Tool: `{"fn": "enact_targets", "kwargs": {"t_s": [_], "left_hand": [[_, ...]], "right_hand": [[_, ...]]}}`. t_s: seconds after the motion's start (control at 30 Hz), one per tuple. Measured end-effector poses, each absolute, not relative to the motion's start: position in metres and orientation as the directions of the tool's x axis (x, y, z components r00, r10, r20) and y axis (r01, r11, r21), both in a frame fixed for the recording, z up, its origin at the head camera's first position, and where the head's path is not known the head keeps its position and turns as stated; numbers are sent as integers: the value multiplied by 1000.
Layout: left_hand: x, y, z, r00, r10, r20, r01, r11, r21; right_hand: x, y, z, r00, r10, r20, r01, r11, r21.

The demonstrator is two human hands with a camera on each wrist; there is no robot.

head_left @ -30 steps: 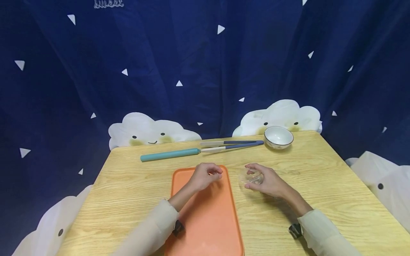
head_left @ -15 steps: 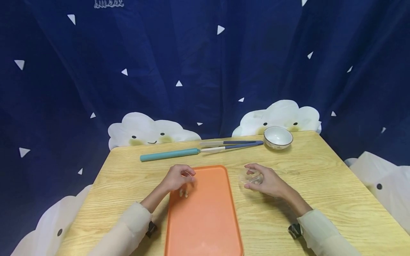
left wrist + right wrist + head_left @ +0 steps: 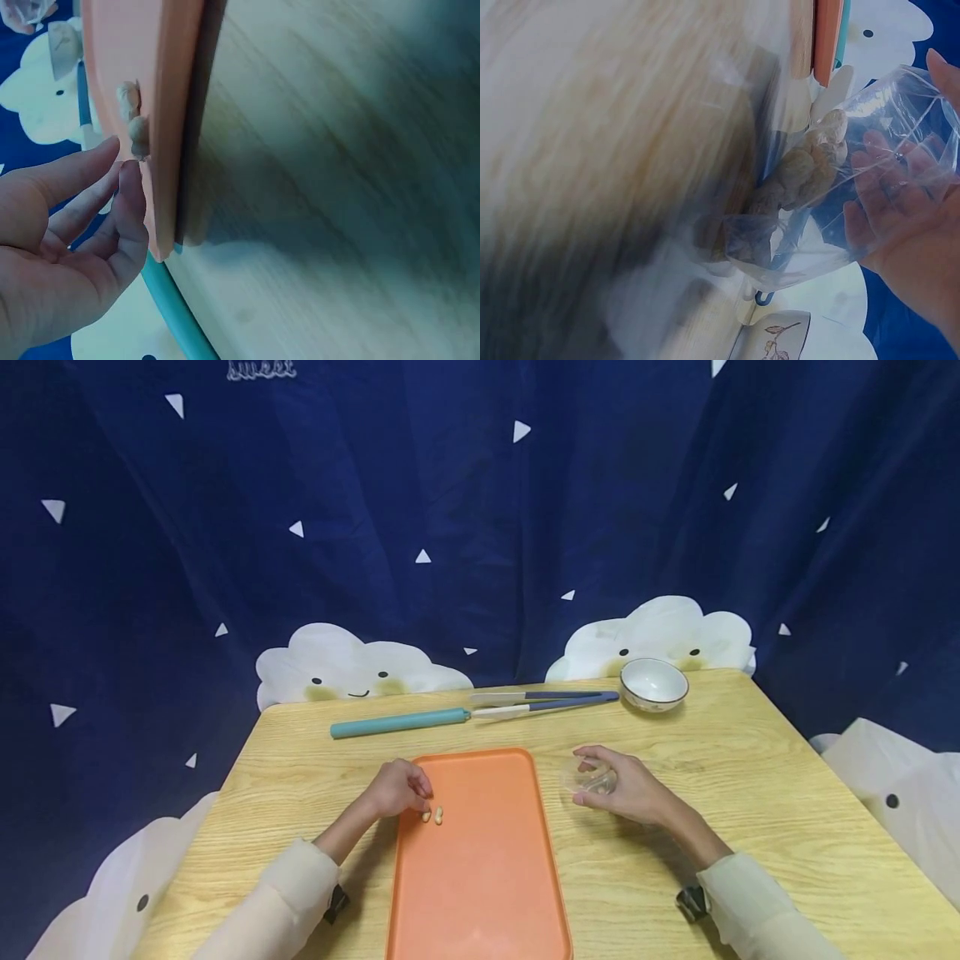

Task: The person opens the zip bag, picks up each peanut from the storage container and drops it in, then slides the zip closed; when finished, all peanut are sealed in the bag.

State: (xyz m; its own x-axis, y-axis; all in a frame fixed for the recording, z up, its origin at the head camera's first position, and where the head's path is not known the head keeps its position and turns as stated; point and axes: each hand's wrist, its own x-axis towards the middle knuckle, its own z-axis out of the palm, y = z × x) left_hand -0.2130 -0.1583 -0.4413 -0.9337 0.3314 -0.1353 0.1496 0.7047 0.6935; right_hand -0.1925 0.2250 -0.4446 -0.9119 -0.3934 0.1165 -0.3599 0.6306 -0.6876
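Two peanuts in their shells (image 3: pixel 438 816) lie close together on the orange tray (image 3: pixel 480 877), near its far left corner. Just left of them is my left hand (image 3: pixel 397 788), its thumb and fingers slightly parted. In the left wrist view those fingertips come right up to the nearer peanut (image 3: pixel 139 136), with nothing seen between them. To the right of the tray my right hand (image 3: pixel 624 783) holds a clear plastic bag (image 3: pixel 577 774). Seen from the right wrist, fingers and thumb curve round the bag (image 3: pixel 904 97), which contains several peanuts (image 3: pixel 799 166).
A teal stick-shaped thing (image 3: pixel 397 723) lies behind the tray on the wooden table (image 3: pixel 300 777). Tongs with blue handles (image 3: pixel 573 700) stretch along the back edge beside a small white bowl (image 3: pixel 654 683). A dark blue curtain (image 3: pixel 480 510) hangs behind.
My left hand has moved left across the tray, then lower at its left edge. The two peanuts now show more plainly beside it. My right hand stays put with the bag.
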Motion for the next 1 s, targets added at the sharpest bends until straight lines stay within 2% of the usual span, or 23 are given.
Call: {"fn": "enact_targets", "kwargs": {"t_s": [0.67,0.87,1.0], "left_hand": [[-212,-156,-441,-881,431,-196,198,710,676],[-218,-157,-427,-895,410,-177,191,710,677],[-222,-147,-420,-924,367,-110,186,680,709]], "right_hand": [[-194,225,-441,-910,-400,110,-359,627,-691],[-194,225,-441,-909,-403,111,-363,628,-689],[-194,225,-442,-910,-400,106,-358,632,-687]]}}
